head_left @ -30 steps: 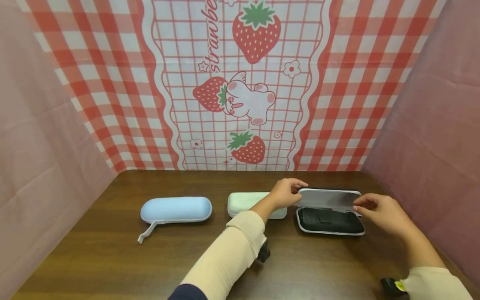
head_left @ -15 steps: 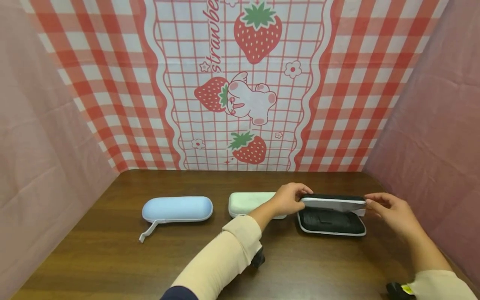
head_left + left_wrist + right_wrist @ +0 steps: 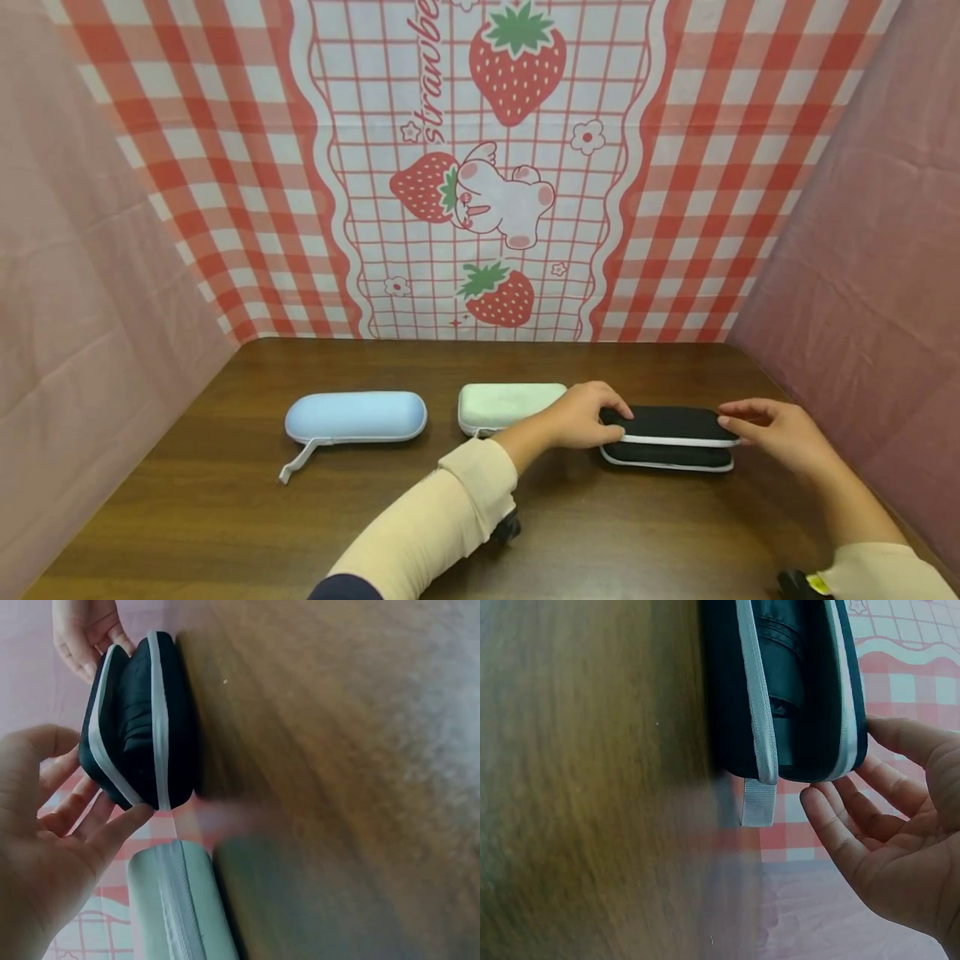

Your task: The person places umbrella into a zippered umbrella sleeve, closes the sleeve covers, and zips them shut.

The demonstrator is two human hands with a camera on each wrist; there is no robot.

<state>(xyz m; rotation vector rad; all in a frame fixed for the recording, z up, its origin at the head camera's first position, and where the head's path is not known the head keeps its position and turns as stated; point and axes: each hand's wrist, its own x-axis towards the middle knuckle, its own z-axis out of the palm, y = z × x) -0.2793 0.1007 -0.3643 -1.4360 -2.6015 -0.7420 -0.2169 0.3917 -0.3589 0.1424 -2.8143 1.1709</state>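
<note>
A black zip glasses case (image 3: 678, 425) with white zip edging lies at the right of the table, its lid lowered but a gap left along the front. Inside, a creased black leathery item (image 3: 780, 660) shows through the gap. My left hand (image 3: 588, 417) holds the lid's left end, thumb at the front corner and fingers over the top. At the lid's right end, my right hand (image 3: 772, 433) holds it lightly with bent fingers. A grey fabric tab (image 3: 758, 802) hangs from the case's right end in the right wrist view.
Just left of the black case lies a pale green zip case (image 3: 502, 407), partly behind my left hand. Further left is a light blue rounded case (image 3: 356, 417) with a grey strap (image 3: 297, 462). A red-checked strawberry cloth (image 3: 517, 208) hangs behind the wooden table (image 3: 300, 533).
The black case's lid has swung from upright down towards its base, both hands moving forward and down with it. The green and blue cases stay where they were.
</note>
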